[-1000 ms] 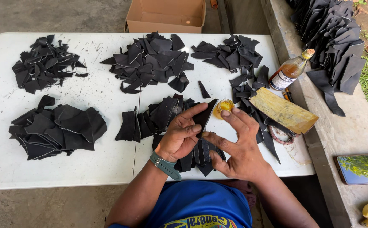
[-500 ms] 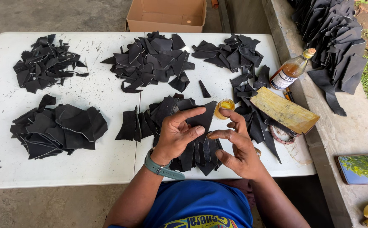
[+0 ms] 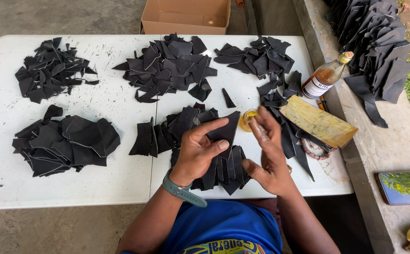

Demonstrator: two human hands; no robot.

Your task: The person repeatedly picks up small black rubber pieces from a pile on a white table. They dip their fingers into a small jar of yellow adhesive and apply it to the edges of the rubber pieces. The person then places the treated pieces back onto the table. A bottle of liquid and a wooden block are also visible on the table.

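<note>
The left hand point(image 3: 198, 150) is pinching a black leather piece point(image 3: 226, 130) in its grip, holding it just above the counter point(image 3: 120, 183). The right hand point(image 3: 267, 153) is hovering open-fingered beside it, fingertips nearing a small yellow glue pot point(image 3: 248, 116); beyond, black piles point(image 3: 172, 63) are lying.
</note>
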